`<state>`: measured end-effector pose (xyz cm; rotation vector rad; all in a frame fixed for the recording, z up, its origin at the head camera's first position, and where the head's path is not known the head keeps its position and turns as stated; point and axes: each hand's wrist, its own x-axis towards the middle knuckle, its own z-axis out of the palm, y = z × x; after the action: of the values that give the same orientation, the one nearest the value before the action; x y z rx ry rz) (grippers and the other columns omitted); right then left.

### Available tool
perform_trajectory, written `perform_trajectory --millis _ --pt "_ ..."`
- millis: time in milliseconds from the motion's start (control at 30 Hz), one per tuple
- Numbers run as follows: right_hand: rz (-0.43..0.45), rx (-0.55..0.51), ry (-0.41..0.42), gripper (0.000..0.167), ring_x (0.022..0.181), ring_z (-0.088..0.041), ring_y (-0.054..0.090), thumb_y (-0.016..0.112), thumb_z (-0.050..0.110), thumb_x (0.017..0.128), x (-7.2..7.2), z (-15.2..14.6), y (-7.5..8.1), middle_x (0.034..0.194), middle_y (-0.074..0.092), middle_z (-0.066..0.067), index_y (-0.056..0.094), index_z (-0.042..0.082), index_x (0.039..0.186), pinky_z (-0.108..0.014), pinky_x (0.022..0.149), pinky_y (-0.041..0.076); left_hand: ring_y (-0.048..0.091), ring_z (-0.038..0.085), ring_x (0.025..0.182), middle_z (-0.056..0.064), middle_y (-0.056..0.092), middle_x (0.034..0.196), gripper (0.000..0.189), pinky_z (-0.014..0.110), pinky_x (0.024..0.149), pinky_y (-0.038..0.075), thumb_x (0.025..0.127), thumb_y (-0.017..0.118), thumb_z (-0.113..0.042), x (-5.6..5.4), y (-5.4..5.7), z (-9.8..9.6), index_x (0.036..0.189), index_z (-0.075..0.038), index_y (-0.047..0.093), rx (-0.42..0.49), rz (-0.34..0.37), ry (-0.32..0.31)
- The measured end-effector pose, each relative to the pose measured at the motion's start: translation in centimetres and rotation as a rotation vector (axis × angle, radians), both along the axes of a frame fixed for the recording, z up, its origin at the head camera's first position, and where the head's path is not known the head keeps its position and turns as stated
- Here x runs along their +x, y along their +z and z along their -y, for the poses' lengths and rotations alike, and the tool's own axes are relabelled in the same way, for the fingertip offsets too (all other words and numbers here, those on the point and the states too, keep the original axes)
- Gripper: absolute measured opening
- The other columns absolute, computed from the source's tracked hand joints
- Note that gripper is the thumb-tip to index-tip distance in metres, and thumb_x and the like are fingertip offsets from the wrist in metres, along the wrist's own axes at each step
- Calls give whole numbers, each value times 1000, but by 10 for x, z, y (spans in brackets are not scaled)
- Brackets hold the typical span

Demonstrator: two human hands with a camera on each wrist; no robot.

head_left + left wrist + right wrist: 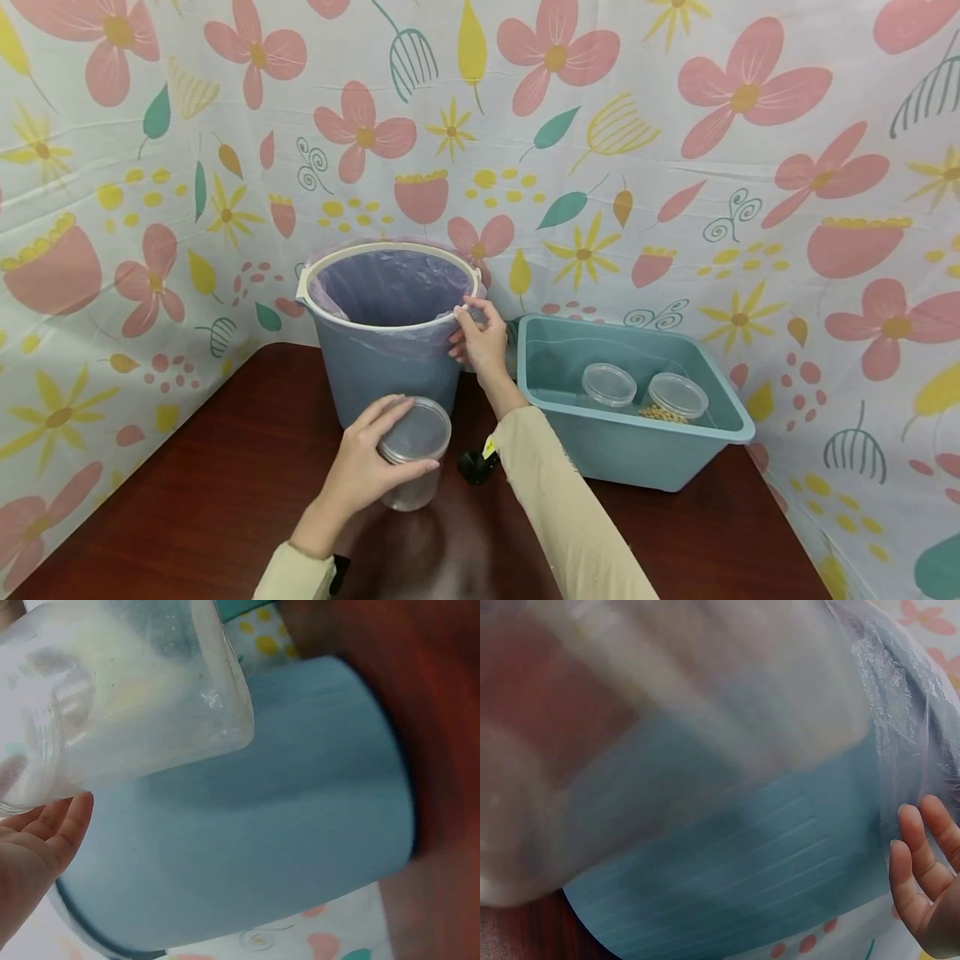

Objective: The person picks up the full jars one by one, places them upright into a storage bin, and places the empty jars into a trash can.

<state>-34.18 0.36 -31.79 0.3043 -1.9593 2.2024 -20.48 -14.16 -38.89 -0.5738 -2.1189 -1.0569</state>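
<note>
My left hand [367, 454] grips a clear plastic jar [416, 483] near its top, fingers over the lid's far side and thumb across the front. The jar is tilted slightly in front of the blue trash bin [352, 367]. In the left wrist view, the jar [142, 705] looks see-through against the bin [270, 817]. My right hand [483, 337] pinches the right side of the bin's pale rim [390, 327], over the thin plastic liner [352, 279]. The right wrist view shows its other fingers [922, 859] loosely bent beside the liner [900, 712]; a blurred clear jar [705, 682] hides much there.
A teal rectangular tub [622, 442] stands right of the bin. Inside are two clear lidded jars, one plain [609, 386] and one with small tan pieces [663, 412]. Everything stands on a dark red-brown table [210, 475]; a floral cloth [652, 150] hangs behind.
</note>
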Motion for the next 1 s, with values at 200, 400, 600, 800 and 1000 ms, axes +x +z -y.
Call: perform_trajectory --millis 200,400,600,800,1000 --pt "-13 9 -2 29 37 -17 50 60 22 86 0 1 1 57 57 -17 57 14 114 -27 36 39 51 19 104 8 53 117 73 36 72 49 52 87 -29 -3 23 6 116 -4 60 -25 -61 -2" --pt "-36 23 -22 26 35 -15 50 59 21 87 0 1 0 52 56 -9 57 13 112 -26 35 39 52 20 102 9 53 116 72 36 71 49 52 87 -25 -5 43 11 115 -1 60 -50 -127 -3" --pt "-40 21 -28 26 35 -14 50 59 21 86 -2 1 -2 51 55 -7 58 14 111 -27 35 39 53 23 100 11 54 114 70 32 72 48 54 86 -27 -6 60 18 113 1 61 -26 -157 4" --pt "-28 15 -25 26 35 -15 50 59 21 86 -2 1 -2 52 55 -6 58 14 111 -26 35 39 54 22 97 10 56 113 68 19 76 44 52 87 -18 -6 76 22 112 1 61 -13 -189 -17" --pt "-14 18 -20 27 36 -15 50 59 21 86 -1 1 -1 52 55 -7 58 15 112 -27 36 40 54 25 99 12 57 111 68 19 78 41 49 86 -13 -5 96 25 111 2 61 -8 -244 -36"
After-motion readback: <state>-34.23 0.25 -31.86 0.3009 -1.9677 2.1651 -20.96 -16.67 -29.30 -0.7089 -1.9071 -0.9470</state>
